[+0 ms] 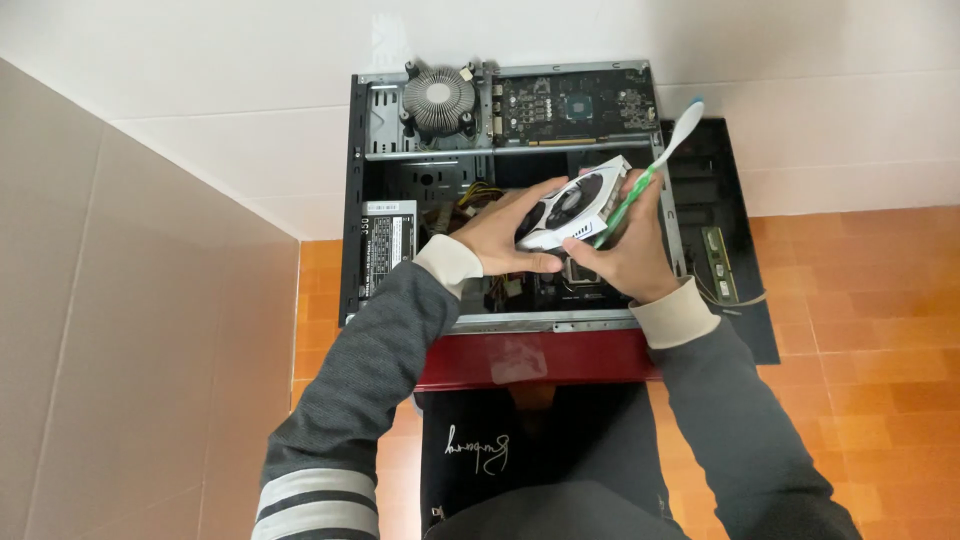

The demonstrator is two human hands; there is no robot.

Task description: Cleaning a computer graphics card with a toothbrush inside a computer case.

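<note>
My left hand (502, 232) grips the left end of a white graphics card (577, 204) with a black fan, held tilted above an open computer case (356, 200). My right hand (625, 252) supports the card's right side from below and also pinches a green and white toothbrush (652, 170). The brush head points up and to the right, past the card's edge. Both hands hover over the case's middle, hiding part of the board beneath.
Inside the case lie a round cooler with metal fins (440, 98), a bare green circuit board (575, 105) and a power supply (387, 248) with cables. A black side panel (735, 190) rests right of the case with a memory stick (718, 263). The case sits on a red stool (530, 357).
</note>
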